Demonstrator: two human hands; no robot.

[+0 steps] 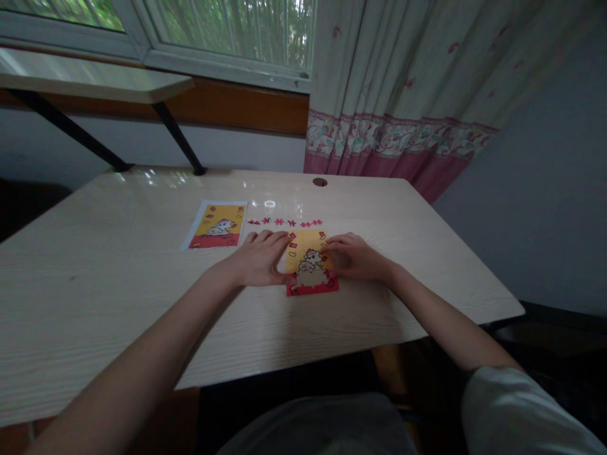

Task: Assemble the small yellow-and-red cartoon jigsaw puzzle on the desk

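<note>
A partly assembled jigsaw puzzle lies on the table between my hands. It shows a white cartoon animal in a red hat on yellow, with a red strip below and a gap of bare backing in the lower middle. My left hand grips its left side, fingers at the upper edge and thumb lower down. On the opposite side, my right hand holds the right edge with bent fingers and thumb. Just behind the puzzle, several loose red puzzle pieces are lined up in a row.
Left of the pieces lies a printed picture with the same animal design. The pale wooden table has a round cable hole near its back edge. A raised shelf on black legs stands back left; a curtain hangs behind.
</note>
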